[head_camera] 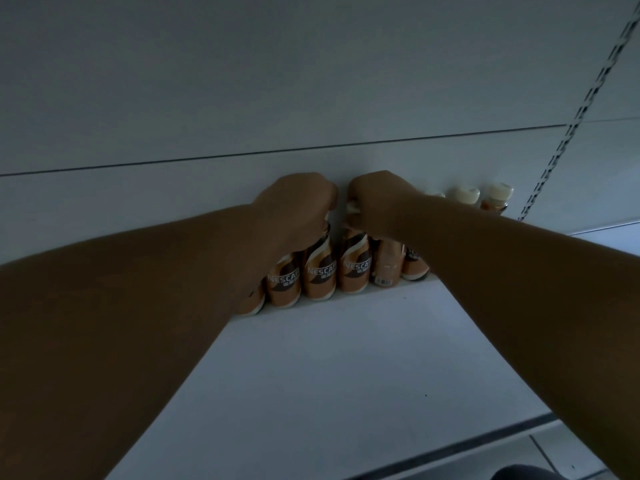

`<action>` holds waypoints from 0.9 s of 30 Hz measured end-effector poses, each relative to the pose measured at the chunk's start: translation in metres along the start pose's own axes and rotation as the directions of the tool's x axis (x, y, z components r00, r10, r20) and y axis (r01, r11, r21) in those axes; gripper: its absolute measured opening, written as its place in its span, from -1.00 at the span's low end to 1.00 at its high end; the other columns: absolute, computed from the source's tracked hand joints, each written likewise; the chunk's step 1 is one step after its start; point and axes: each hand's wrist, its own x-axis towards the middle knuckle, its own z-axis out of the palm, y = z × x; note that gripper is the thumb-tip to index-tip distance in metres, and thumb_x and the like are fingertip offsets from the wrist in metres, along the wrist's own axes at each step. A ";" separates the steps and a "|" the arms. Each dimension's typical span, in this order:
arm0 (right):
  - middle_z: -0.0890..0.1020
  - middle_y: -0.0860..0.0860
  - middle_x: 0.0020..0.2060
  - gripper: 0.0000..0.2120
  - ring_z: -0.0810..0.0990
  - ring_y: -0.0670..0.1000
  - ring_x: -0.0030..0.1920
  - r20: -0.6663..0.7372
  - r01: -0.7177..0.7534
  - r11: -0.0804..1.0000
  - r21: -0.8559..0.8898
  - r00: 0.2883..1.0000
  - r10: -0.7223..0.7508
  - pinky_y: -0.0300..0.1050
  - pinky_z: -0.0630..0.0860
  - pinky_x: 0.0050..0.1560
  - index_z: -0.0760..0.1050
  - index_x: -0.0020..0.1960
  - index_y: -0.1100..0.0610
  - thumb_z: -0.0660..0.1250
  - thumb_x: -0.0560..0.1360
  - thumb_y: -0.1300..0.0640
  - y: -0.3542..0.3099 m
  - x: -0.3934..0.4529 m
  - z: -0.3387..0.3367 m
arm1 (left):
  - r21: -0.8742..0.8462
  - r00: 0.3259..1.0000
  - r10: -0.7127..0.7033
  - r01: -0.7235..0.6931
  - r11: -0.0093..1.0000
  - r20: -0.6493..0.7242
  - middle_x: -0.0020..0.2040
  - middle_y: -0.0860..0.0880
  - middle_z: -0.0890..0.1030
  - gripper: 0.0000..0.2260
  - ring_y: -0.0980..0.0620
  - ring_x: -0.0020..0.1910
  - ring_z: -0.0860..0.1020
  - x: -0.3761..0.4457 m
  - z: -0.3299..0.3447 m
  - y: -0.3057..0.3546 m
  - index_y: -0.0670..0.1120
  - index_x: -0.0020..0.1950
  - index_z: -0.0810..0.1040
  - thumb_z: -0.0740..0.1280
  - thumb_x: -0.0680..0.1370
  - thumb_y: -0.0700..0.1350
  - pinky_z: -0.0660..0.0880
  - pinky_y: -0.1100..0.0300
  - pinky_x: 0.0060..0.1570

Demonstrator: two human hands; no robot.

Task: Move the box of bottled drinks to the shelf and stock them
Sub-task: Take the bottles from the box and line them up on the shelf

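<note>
We are reaching deep into the shelf [363, 358], both arms stretched toward its back wall [311, 81]. Our left hand [298, 202] is clenched over the cap of one bottle [319, 271], and our right hand [377, 199] grasps the pale cap of the bottle beside it [355, 270]; both bottles stand upright on the shelf, in line with the rest, right against the back wall.

A row of bottles [284, 285] with orange-brown labels already runs along the back, with two more pale caps [467, 195] showing past our right forearm toward the slotted upright [575, 126]. One bottle [386, 268] is turned so its barcode faces out rather than its label.

So we judge the stocking under way but far from finished: only the back row is filled, and the wide front of the shelf lies bare. The box is not in view, so we cannot tell how many bottles remain. These two are either just set down or being nudged into line.
</note>
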 end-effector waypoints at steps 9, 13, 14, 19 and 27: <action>0.42 0.05 -0.18 -0.76 0.38 0.04 -0.15 -0.017 -0.015 1.000 0.024 1.000 0.015 -0.12 0.29 -0.15 0.44 -0.05 0.17 0.33 0.47 -0.01 -0.001 0.001 0.003 | -0.013 1.000 -0.001 0.001 1.000 0.002 0.17 -0.14 0.54 -0.70 -0.15 0.09 0.53 -0.003 0.000 0.001 -0.11 0.24 0.52 0.31 0.51 -0.18 0.47 0.04 0.06; 0.55 0.12 -0.04 -0.71 0.51 0.13 -0.02 -0.054 -0.065 0.996 0.057 0.996 0.068 -0.10 0.33 -0.14 0.46 0.07 0.19 0.34 0.47 0.01 -0.003 -0.002 0.007 | -0.012 0.998 0.021 -0.022 1.000 -0.055 0.11 -0.14 0.55 -0.76 -0.14 0.03 0.53 -0.003 0.005 0.002 -0.11 0.16 0.55 0.30 0.51 -0.20 0.42 0.10 -0.06; 0.56 0.13 0.01 -0.69 0.52 0.15 0.02 -0.052 -0.076 0.995 0.061 0.996 0.079 -0.09 0.36 -0.12 0.44 0.11 0.19 0.34 0.48 0.01 -0.003 -0.004 0.007 | -0.014 0.999 0.009 -0.010 1.000 -0.051 0.10 -0.13 0.56 -0.77 -0.14 0.03 0.54 -0.003 0.004 0.004 -0.10 0.16 0.56 0.30 0.50 -0.20 0.40 0.11 -0.08; 0.55 0.15 0.00 -0.50 0.54 0.17 0.00 -0.037 -0.165 0.974 0.156 0.984 0.173 -0.05 0.41 -0.15 0.30 0.25 0.18 0.41 0.42 0.03 -0.013 -0.032 -0.010 | 0.039 0.995 0.036 -0.032 0.999 -0.096 0.07 -0.17 0.56 -0.75 -0.17 0.07 0.51 -0.012 -0.010 0.015 -0.14 0.15 0.56 0.30 0.48 -0.19 0.51 -0.03 0.03; 0.53 0.07 -0.09 -0.79 0.46 0.05 -0.11 -0.050 -0.309 0.950 -0.040 0.950 0.307 -0.08 0.39 -0.16 0.42 0.07 0.14 0.32 0.46 0.14 -0.009 -0.089 -0.048 | -0.042 0.981 0.129 -0.136 0.990 -0.143 -0.02 -0.16 0.49 -0.85 -0.16 -0.02 0.46 -0.030 -0.009 0.024 -0.15 0.00 0.46 0.29 0.46 -0.16 0.35 0.05 -0.13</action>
